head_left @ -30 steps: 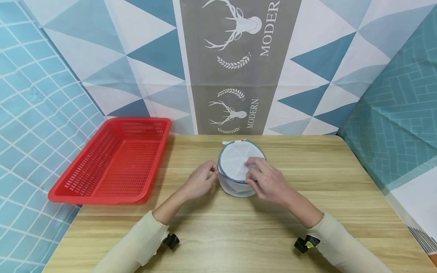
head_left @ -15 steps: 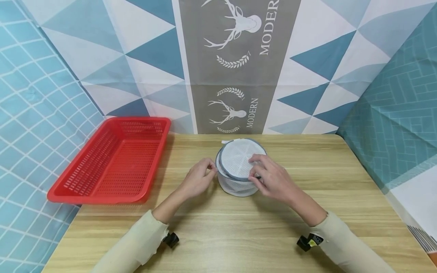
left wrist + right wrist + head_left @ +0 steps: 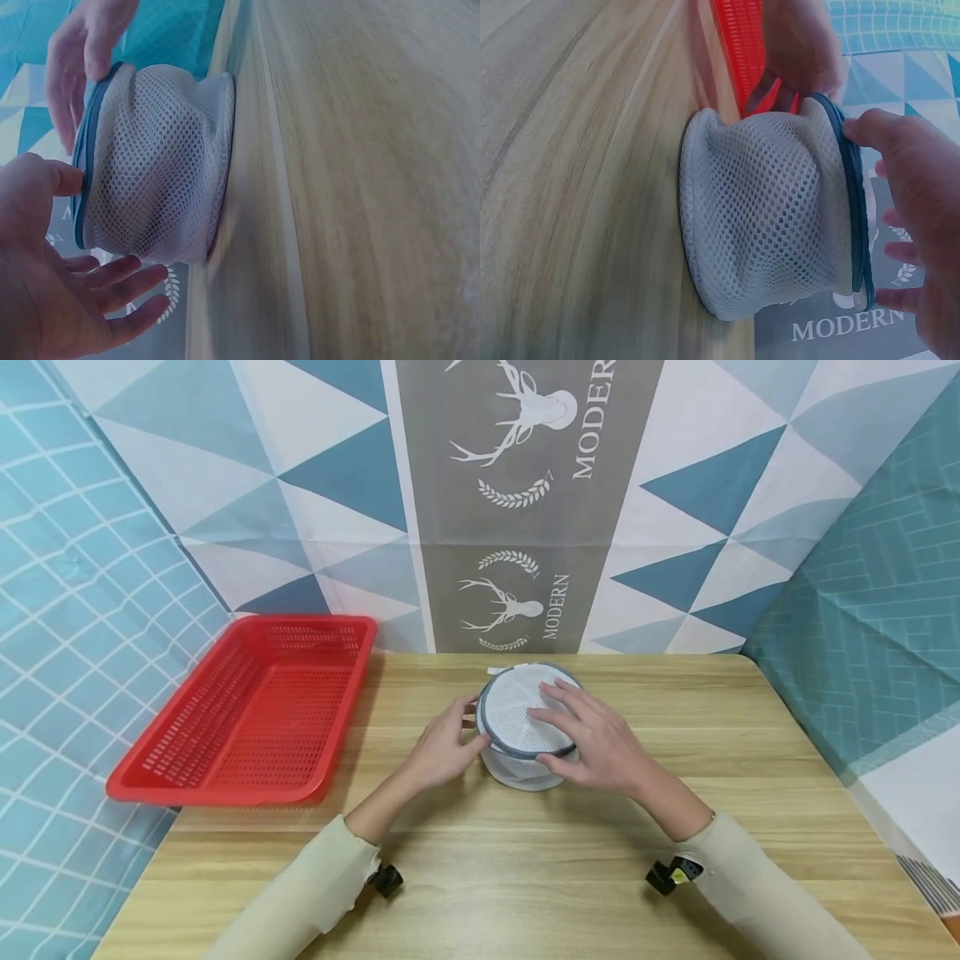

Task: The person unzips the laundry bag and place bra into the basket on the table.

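Note:
A round white mesh laundry bag (image 3: 525, 710) with a blue-grey zipped rim stands upright on the wooden table. Its lid lies over the top, slightly offset, with a small gap along the left side in the head view. My left hand (image 3: 447, 745) is at the bag's left side; its thumb touches the zipper edge (image 3: 88, 150) and the other fingers extend loosely along the wall. My right hand (image 3: 592, 739) lies over the lid's right part with fingers spread. Its thumb rests at the rim (image 3: 853, 195) in the right wrist view. A white tab (image 3: 495, 671) sticks out at the back.
A red plastic basket (image 3: 330, 777) with perforated walls stands at the table's left. Behind the table (image 3: 675, 760) hangs a patterned cloth (image 3: 450, 510) with deer prints, and tiled-pattern sheets flank both sides.
My left fingers have opened from a pinch at the rim and spread along the side. My right fingers have straightened over the lid. The lid sits closer over the bag than half a second ago.

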Available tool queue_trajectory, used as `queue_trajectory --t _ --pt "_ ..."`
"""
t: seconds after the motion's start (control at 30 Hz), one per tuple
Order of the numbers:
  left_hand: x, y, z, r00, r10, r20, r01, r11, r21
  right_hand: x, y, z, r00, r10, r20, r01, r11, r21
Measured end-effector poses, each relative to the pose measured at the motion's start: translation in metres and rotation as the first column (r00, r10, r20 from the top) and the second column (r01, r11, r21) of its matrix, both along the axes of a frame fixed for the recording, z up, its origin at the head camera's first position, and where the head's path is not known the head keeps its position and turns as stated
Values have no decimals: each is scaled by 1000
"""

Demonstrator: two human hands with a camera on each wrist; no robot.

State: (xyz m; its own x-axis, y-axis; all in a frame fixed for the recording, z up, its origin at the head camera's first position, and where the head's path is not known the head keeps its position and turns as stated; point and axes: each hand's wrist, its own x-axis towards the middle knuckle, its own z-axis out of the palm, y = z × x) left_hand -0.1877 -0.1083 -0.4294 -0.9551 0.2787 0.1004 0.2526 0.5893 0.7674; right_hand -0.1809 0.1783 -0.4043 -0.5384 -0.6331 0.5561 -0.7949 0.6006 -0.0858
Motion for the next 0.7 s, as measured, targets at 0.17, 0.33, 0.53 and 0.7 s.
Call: queue_trajectory --t 0.17,0.33,0.53,0.7 --pt "-2 2 -2 1000 -31 -4 31 1000 -4 -4 0 -4 1000 -17 16 16 998 62" --pt "-2 4 -2 999 -53 -1 53 998 15 -5 0 -7 999 -23 29 20 995 95" --pt "-2 4 -2 999 -48 4 48 999 14 -5 -1 -8 998 -20 51 16 997 73" --pt "-1 4 -3 999 -51 -2 51 999 11 -4 -3 -6 996 -13 92 11 1000 28"
